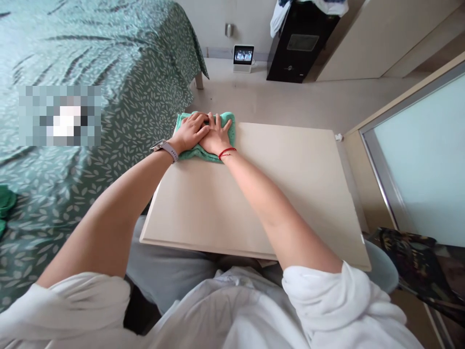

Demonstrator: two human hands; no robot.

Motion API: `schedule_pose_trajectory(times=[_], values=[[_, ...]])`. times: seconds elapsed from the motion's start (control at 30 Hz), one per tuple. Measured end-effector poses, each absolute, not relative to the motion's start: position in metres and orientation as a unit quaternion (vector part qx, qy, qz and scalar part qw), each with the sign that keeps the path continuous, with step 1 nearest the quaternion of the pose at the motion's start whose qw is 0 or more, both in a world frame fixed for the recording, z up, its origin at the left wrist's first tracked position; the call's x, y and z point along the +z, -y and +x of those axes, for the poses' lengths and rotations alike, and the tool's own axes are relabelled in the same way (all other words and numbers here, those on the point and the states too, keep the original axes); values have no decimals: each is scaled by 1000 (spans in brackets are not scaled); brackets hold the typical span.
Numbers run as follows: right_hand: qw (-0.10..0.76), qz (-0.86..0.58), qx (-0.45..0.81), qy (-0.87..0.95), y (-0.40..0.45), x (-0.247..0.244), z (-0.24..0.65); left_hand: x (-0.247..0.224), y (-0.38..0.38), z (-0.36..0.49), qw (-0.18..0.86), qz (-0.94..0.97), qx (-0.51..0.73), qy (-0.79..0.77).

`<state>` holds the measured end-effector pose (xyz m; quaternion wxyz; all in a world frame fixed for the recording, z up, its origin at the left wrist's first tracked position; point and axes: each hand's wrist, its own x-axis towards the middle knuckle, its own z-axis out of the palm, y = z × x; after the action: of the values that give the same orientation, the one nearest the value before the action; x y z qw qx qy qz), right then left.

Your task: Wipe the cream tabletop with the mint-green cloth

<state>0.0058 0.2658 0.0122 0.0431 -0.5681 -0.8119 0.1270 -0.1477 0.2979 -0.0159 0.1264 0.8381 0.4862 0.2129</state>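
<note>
A green cloth [203, 154] lies folded on the far left corner of a pale wooden tabletop [283, 179]. My left hand [189, 132] rests flat on the cloth, fingers stretched toward the right and partly over my right hand. With its fingers spread, my right hand [215, 138] presses down on the same cloth. A watch [165, 147] with a pale strap is on my left wrist, and a red cord bracelet [227, 152] circles the right one.
A bed with a green leaf-patterned sheet [145, 87] stands close on the left. Beyond the table, a small screen [243, 58] and a black cabinet [290, 53] stand on the floor. A frosted glass panel [432, 131] and a dark patterned bag [414, 261] are at the right.
</note>
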Motion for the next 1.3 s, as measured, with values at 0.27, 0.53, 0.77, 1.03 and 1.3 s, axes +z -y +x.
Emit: schedule_pose_trajectory(times=[0.27,0.53,0.77,1.03,1.3], values=[[46,-559,125,818,-243,18,13,-14,-275,-145,113,848,189,-482],[33,-523,109,845,-168,15,22,-8,-182,-139,116,848,166,-491],[44,-486,88,869,-56,6,29,-8,-48,-135,106,843,159,-504],[57,-406,97,907,14,-3,24,-17,41,-150,53,852,197,-483],[-1,-405,132,905,-98,19,7,-13,-74,-157,68,808,179,-557]])
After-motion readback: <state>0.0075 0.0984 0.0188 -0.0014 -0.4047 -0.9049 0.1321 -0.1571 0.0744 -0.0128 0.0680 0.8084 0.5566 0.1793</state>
